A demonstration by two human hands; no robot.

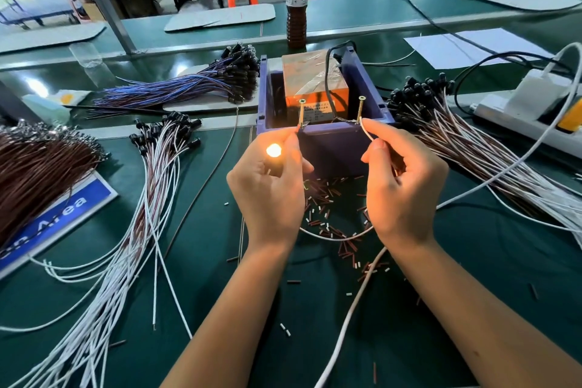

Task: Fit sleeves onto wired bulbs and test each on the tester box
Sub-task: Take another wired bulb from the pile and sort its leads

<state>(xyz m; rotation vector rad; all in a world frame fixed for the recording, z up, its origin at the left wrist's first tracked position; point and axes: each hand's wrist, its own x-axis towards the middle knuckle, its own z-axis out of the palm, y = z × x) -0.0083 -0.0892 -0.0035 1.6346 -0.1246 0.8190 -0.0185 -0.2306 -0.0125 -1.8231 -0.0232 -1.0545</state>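
Note:
The blue tester box (333, 148) stands in front of me with two brass screws, the left screw (301, 113) and the right screw (360, 110), sticking up from its near rim. My left hand (267, 192) holds a lit bulb (273, 150) and presses its red lead against the left screw. My right hand (403, 186) pinches the white lead (367, 132) against the base of the right screw. The bulb's wire loops down between my wrists. Loose brown and white sleeves (327, 214) lie scattered below the box.
Bundles of wired bulbs lie at the left (151, 186), right (466, 142) and back left (195, 85); a brown wire bundle (37, 173) is far left. A power strip (529, 110) sits right, and a bottle (296, 0) stands behind the box.

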